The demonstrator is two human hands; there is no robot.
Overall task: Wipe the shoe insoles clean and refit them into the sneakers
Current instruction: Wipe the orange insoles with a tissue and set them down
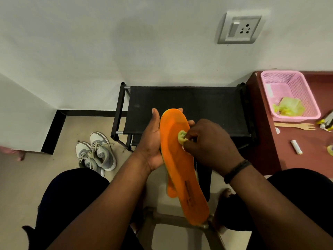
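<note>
Wiping step: left hand (pixel 153 141) cradling orange insole (pixel 180 159), right hand (pixel 207 141) grip pinching yellow cloth (pixel 182 137). Next, probably: rubbing toward heel, six o'clock.

second orange insole (pixel 170 190) mostly hidden behind the first insole (pixel 180 159)

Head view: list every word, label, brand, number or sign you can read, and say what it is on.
None can be read.
Insole: dark print near the heel, too blurred to read.
Sneakers: a small dark mark on each tongue, too small to read.
Packet on the table: print too small to read.
Socket plate: no text, only a switch and pin holes.
</note>
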